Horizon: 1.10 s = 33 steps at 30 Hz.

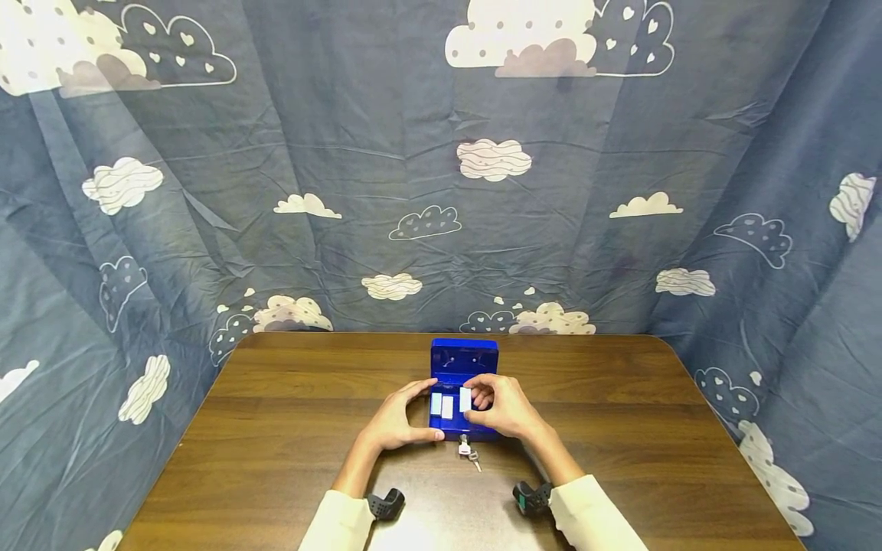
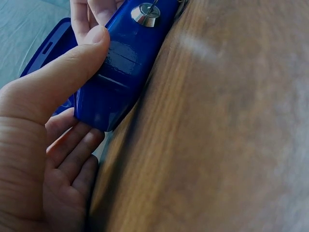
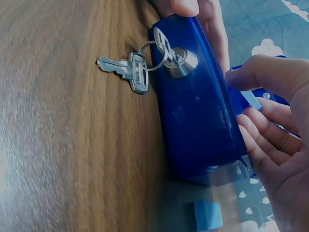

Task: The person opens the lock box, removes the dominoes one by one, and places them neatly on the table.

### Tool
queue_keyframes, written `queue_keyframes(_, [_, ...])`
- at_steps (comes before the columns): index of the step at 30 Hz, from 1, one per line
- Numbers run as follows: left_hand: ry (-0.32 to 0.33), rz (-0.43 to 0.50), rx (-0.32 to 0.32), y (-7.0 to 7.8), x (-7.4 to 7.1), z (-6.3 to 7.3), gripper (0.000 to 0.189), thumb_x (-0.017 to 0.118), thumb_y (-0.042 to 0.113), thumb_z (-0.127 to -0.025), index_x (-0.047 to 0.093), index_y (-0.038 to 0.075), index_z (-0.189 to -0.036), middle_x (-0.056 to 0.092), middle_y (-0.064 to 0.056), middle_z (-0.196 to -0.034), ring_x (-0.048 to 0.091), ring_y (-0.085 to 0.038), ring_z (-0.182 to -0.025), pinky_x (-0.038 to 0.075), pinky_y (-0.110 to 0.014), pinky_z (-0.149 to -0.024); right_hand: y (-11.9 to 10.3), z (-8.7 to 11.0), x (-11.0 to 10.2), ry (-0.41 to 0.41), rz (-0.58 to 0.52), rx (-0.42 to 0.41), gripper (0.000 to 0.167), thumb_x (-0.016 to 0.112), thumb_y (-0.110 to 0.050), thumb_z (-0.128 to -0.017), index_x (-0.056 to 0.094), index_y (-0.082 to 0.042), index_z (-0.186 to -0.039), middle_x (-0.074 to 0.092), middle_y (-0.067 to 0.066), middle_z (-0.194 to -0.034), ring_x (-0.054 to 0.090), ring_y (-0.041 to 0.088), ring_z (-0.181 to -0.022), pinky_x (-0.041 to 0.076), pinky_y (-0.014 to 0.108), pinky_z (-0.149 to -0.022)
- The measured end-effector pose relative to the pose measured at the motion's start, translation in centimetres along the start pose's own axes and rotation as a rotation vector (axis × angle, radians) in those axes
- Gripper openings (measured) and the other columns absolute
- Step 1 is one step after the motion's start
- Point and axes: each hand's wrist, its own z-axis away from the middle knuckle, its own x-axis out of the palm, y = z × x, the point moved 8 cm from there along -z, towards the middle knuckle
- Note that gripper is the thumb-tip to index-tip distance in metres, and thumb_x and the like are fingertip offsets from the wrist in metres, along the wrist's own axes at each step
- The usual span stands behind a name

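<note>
A blue metal cash box [image 1: 485,434] lies with its lid [image 1: 465,360] raised at the back. My left hand [image 1: 394,419] holds the box's left side, thumb at the front edge and fingers farther back; in the left wrist view the thumb [image 2: 79,60] rests on the front edge. Over the box's right half, my right hand [image 1: 508,407] pinches a pale blue rectangular piece [image 1: 465,399] between thumb and fingers. Two similar pieces, one at the left wall [image 1: 436,403] and one beside it [image 1: 447,407], stand in the box. The right wrist view shows the held piece's edge [image 3: 252,100].
A key in the front lock [image 3: 181,63] carries a second key [image 3: 137,72] on a ring, lying toward the wooden table [image 1: 289,459]. Low in the right wrist view is another pale blue object [image 3: 207,216], its place unclear. A cloud-patterned curtain [image 1: 386,168] hangs behind.
</note>
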Motion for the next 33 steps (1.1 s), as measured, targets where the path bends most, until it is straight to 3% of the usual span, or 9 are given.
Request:
queue_keyframes(12, [0.000,0.005,-0.015,0.0,-0.1,0.0,0.098,0.094,0.043,-0.070,0.049,0.016,-0.153,0.060,-0.007,-0.146,0.056,-0.026,-0.135,0.044,-0.051,-0.115,0.0,0.5,-1.7,0.020,0.016,-0.011,0.038,0.088,-0.008,-0.070,0.075,-0.002,-0.105,0.068,0.007,-0.082,0.065,0.018,-0.070,0.057,0.023,-0.063])
queue_keyframes(23, [0.006,0.010,-0.007,0.2,-0.1,0.2,0.098,0.094,0.040,-0.070,0.049,0.013,-0.153,0.060,-0.010,-0.146,0.056,-0.029,-0.136,0.044,-0.052,-0.115,0.2,1.2,-3.4,0.030,0.033,-0.019,0.038,0.087,-0.007,-0.071,0.074,-0.001,-0.105,0.068,0.007,-0.082,0.066,0.020,-0.070,0.060,0.032,-0.064])
queue_keyframes(33, [-0.006,0.008,-0.030,-0.1,0.1,0.1,0.098,0.094,0.042,-0.070,0.049,0.014,-0.153,0.058,-0.009,-0.148,0.054,-0.026,-0.138,0.042,-0.051,-0.117,0.9,2.0,-5.0,0.066,0.045,-0.007,0.034,0.083,-0.004,-0.070,0.075,-0.002,-0.103,0.068,0.005,-0.081,0.065,0.017,-0.069,0.059,0.027,-0.062])
